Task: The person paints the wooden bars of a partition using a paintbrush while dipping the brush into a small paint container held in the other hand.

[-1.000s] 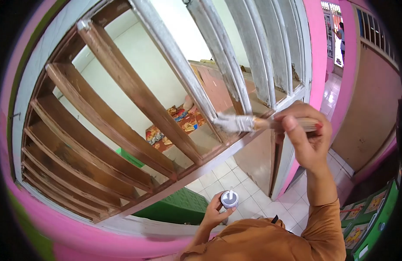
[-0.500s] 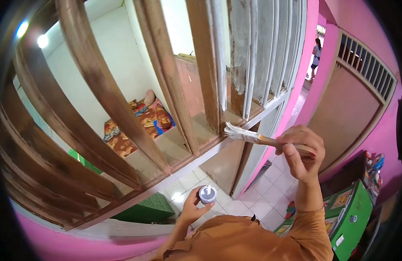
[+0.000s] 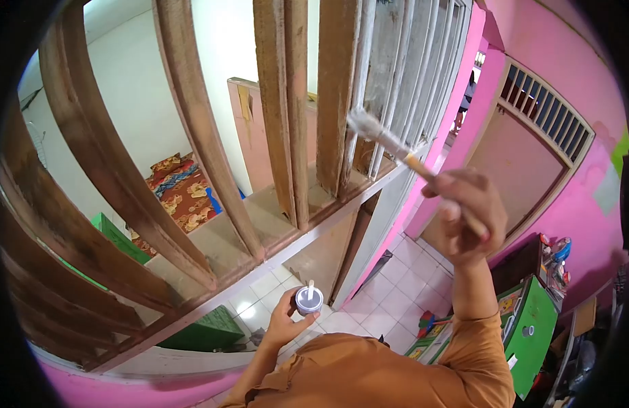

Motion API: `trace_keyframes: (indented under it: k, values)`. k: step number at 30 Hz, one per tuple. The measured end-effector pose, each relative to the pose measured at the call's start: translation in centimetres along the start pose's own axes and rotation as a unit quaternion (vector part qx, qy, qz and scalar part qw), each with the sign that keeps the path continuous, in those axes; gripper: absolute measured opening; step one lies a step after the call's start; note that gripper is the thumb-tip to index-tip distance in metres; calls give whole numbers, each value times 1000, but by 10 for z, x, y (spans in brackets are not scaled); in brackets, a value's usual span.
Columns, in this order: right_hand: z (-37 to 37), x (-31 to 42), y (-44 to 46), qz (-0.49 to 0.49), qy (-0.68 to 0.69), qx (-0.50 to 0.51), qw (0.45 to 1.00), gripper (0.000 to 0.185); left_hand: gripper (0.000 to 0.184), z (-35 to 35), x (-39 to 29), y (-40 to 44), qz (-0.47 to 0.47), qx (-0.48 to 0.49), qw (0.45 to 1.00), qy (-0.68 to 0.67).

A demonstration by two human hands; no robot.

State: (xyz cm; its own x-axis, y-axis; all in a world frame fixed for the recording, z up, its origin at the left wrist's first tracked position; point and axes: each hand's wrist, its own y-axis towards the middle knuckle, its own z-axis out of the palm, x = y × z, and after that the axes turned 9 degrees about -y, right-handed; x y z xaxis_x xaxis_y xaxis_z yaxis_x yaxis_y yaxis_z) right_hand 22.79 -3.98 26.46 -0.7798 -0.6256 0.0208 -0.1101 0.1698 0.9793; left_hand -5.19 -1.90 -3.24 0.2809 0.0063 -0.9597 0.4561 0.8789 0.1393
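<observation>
"What's on the far left?"

"Tall brown wooden slats (image 3: pixel 83 129), bare of paint, standing on a brown wooden rail (image 3: pixel 280 245) that slopes up to the right. Between them you can see red-and-orange patterned bedding (image 3: pixel 181 197) in the room behind."

"And below the rail?"

"A green box-like piece (image 3: pixel 205 330), then the left hand (image 3: pixel 285 324). Its fingers and thumb are curled around the side of a small round white tub (image 3: pixel 309 300) with greyish contents. A narrow white strip (image 3: pixel 311 289) sticks up at its rim."

"Where's the brush?"

"Right of the tub and higher up. It's a wooden-handled paintbrush (image 3: pixel 411 160) with whitened bristles, tilted up to the left. The bristles overlap the white-streaked edge of a brown slat; they're blurred, so I can't tell whether they touch."

"What's beside that?"

"Slats coated in grey-white paint (image 3: pixel 403 75), close together. Then the right hand (image 3: pixel 472 211), closed around the handle, thumb and fingers pinching it, the reddish butt end poking out below."

"And at the far right?"

"A tan door (image 3: pixel 488 153) with a barred opening above, set in a pink wall (image 3: pixel 586 170), and a green cabinet (image 3: pixel 532 333) lower down."
</observation>
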Motion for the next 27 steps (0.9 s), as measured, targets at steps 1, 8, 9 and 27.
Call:
trace_keyframes:
  k: [1, 8, 9, 27]
  values:
    - [1, -1, -4, -46, -23, 39, 998, 19, 67, 0, 0, 0, 6, 2, 1000, 0]
    - [-7, 2, -36, -39, -33, 179, 982, 20, 68, -7, -6, -4, -9, 2, 1000, -4]
    - [-12, 5, -36, 10, -9, 165, 986, 17, 68, -8, -6, -5, -10, 2, 1000, -6]
    - [3, 5, -23, 81, -7, 148, 986, 2, 69, -9, -8, -10, -13, 1, 1000, -12]
